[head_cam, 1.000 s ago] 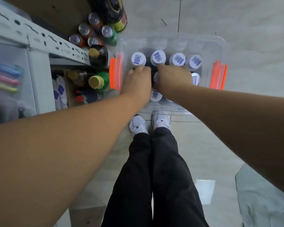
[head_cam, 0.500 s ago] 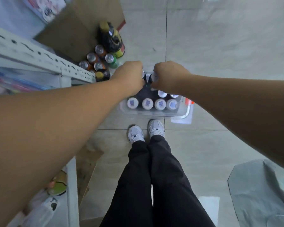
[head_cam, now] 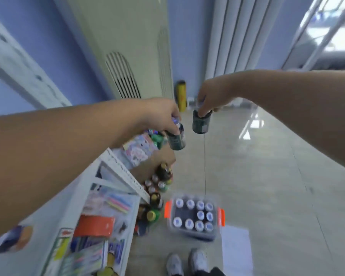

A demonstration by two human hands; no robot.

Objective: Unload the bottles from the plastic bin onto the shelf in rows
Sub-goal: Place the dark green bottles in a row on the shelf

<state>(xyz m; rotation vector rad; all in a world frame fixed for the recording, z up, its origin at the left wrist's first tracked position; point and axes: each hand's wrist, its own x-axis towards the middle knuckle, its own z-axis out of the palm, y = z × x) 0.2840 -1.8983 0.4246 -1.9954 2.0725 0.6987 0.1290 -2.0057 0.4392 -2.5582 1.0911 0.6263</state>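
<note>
My left hand grips a dark bottle by its white cap, holding it high above the floor. My right hand grips a second dark bottle the same way, a little to the right. Far below them the clear plastic bin with orange latches sits on the floor, holding several white-capped dark bottles. The white metal shelf stands at the left, below my left arm. The view is blurred by motion.
Cans and bottles stand on the floor between the shelf and the bin. Packets of stationery fill the shelf's lower level. A white sheet lies right of the bin. A tall air conditioner and a yellow cylinder stand by the far wall.
Both hands have lifted a bottle each out of the bin and risen well above it. My head has tilted up, so the wall and far floor have come into view.
</note>
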